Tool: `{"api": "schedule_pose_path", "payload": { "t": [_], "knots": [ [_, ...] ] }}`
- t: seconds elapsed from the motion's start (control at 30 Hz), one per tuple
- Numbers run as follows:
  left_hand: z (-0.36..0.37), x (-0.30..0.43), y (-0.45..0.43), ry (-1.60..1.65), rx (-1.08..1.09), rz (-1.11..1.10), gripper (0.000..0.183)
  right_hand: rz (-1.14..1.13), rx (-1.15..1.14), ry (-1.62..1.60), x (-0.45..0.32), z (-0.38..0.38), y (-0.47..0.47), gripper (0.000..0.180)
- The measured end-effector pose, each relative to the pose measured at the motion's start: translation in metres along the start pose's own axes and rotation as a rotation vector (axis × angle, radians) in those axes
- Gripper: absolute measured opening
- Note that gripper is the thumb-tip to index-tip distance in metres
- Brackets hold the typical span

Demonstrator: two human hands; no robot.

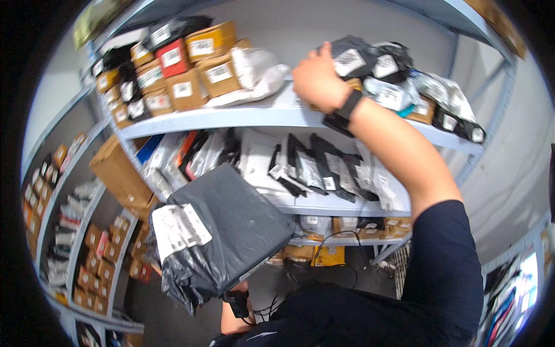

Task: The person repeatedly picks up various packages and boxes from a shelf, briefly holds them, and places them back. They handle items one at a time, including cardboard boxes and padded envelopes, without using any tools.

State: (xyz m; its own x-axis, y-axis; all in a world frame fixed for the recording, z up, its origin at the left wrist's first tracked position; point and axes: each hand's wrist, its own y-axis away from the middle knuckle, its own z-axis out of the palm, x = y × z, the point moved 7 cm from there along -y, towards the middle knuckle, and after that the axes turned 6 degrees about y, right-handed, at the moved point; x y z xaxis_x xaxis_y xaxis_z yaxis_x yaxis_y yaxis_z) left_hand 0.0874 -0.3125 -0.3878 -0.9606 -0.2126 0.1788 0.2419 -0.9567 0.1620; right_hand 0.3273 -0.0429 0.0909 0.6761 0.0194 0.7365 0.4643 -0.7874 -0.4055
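Observation:
A large box-shaped parcel in black plastic, with a white label on its crumpled end, rests on my left hand, which is mostly hidden beneath it; the wrist below wears a black device with a cable. My right hand reaches to the upper shelf, its fingertips against a dark grey plastic parcel bearing a white label. Whether those fingers grip that parcel is unclear. A black band circles the right wrist. Just right of this hand lie another black bagged parcel and a pale labelled bag.
Cardboard boxes and a white plastic bag fill the upper shelf's left part. Flat mailers stand on the shelf below. The metal shelf edge runs beneath my right hand. More loaded shelves stand left; cables hang near the lower shelf.

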Motion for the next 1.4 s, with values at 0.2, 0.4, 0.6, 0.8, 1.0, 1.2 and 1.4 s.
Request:
{"api": "schedule_pose_path", "payload": {
  "t": [0.2,0.4,0.6,0.8,1.0,1.2,1.4],
  "knots": [
    [-0.007,-0.008,0.003,-0.051,0.021,-0.014,0.062,0.068,-0.298,0.245,0.009,0.019,-0.010,0.037],
    [0.029,-0.035,-0.027,-0.082,-0.021,-0.104,0.061,0.151,-0.423,0.268,0.035,0.056,0.000,0.048],
    [0.060,-0.061,-0.043,-0.086,-0.072,-0.168,0.060,0.110,-0.338,0.226,0.056,0.048,0.024,0.049],
    [0.107,-0.087,-0.063,-0.049,-0.194,-0.219,0.059,0.121,-0.221,0.174,0.061,0.049,0.028,0.037],
    [0.191,-0.119,-0.095,0.025,-0.386,-0.269,0.059,0.159,-0.164,0.167,0.067,0.056,0.035,0.040],
    [0.249,-0.138,-0.109,0.083,-0.554,-0.191,0.058,0.038,0.497,-0.117,0.069,0.037,0.068,0.040],
    [0.297,-0.118,-0.091,-0.305,-0.633,0.022,0.053,-0.270,0.584,-0.881,0.035,-0.070,0.162,0.089]
  ]
}}
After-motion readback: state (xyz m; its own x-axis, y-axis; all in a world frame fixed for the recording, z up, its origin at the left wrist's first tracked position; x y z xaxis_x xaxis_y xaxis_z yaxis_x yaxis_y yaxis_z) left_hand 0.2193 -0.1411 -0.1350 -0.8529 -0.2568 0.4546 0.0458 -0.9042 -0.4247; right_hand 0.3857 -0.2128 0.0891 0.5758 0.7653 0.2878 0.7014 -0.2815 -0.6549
